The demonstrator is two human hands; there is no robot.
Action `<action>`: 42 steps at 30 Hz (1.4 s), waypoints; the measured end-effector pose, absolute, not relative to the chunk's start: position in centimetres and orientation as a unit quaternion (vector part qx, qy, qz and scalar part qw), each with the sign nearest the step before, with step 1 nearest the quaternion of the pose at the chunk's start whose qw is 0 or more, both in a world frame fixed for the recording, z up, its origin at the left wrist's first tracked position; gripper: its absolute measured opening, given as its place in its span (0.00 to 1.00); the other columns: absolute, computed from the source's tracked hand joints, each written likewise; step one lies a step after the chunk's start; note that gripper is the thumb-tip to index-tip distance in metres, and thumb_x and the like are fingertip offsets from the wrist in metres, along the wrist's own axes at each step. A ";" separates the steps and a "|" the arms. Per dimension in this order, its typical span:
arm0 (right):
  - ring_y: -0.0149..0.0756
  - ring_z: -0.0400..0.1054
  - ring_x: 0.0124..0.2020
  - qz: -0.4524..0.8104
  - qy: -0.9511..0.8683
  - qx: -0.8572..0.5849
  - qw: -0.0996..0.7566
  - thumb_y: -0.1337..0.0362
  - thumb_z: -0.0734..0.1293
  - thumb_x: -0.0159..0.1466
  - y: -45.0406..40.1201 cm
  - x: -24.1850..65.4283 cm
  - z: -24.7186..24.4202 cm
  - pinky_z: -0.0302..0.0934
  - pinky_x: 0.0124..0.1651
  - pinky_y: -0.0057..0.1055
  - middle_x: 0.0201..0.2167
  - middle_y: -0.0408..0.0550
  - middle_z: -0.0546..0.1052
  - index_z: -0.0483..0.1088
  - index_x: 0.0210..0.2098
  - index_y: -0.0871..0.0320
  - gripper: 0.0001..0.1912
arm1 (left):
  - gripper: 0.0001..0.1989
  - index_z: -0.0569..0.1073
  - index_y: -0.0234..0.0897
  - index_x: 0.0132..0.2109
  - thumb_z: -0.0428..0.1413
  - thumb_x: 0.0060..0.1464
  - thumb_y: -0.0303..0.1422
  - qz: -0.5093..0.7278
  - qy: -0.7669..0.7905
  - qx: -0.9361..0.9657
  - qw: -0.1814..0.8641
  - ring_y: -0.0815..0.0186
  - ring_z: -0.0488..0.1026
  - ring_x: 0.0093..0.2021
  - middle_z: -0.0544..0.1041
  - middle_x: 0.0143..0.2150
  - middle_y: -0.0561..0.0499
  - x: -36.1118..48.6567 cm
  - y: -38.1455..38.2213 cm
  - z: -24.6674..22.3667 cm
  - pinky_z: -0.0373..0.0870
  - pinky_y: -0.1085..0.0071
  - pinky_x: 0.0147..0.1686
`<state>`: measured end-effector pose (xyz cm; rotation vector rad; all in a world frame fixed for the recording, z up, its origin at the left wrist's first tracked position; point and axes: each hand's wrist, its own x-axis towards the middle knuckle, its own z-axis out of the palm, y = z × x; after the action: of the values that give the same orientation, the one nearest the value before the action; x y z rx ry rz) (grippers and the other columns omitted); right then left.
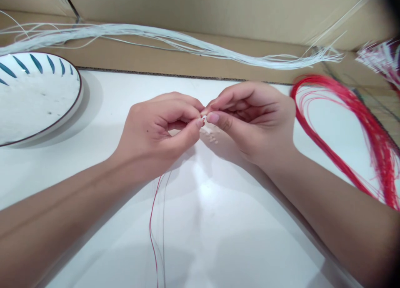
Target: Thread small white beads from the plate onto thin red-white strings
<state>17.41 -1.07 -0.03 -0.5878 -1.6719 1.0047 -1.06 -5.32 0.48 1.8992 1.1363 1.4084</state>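
Note:
My left hand [165,131] and my right hand [256,121] meet near the middle of the view, thumbs and forefingers pinched on a tiny white piece [204,117] with a bit of red at it. The fingertips cover most of it. A thin red thread [150,225] and a pale one hang below my left hand and run down to the bottom edge. Several small pale beads [212,137] lie on the white surface just under the fingertips, partly behind my left thumb.
At the left stands a white plate [79,88] with dark leaf marks. A bundle of white cords [125,29] stretches along the cardboard [187,65] at the back. Looped red cords [337,163] lie at the right, with more white and red strands [378,63] behind.

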 end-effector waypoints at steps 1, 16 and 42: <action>0.32 0.79 0.35 0.421 -0.697 -0.244 0.526 0.76 0.75 0.61 -1.1 17.4 -0.1 0.77 0.40 0.30 0.31 0.40 0.82 0.78 0.34 0.55 0.09 | 0.08 0.80 0.43 0.34 0.64 0.58 0.25 0.517 0.418 0.701 0.258 0.66 0.79 0.39 0.83 0.39 0.55 -1.1 -5.3 0.5 0.78 0.67 0.38; 0.33 0.79 0.35 0.421 -0.693 -0.259 0.524 0.69 0.77 0.60 -1.2 17.3 0.0 0.78 0.41 0.33 0.31 0.41 0.82 0.77 0.34 0.54 0.06 | 0.09 0.79 0.43 0.32 0.63 0.57 0.24 0.523 0.407 0.703 0.259 0.65 0.79 0.39 0.83 0.38 0.54 -1.1 -5.2 0.5 0.77 0.66 0.36; 0.36 0.77 0.36 0.345 -0.759 -0.256 0.490 0.74 0.73 0.62 -1.5 17.9 0.4 0.75 0.41 0.37 0.33 0.41 0.82 0.78 0.35 0.52 0.09 | 0.10 0.78 0.42 0.30 0.61 0.56 0.22 0.481 0.431 0.722 0.250 0.64 0.79 0.39 0.83 0.39 0.54 -1.3 -5.3 1.0 0.77 0.68 0.34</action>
<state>17.94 -1.48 0.42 -0.6209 -1.8433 0.8388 -1.26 -5.32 0.96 1.9653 1.1739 1.3091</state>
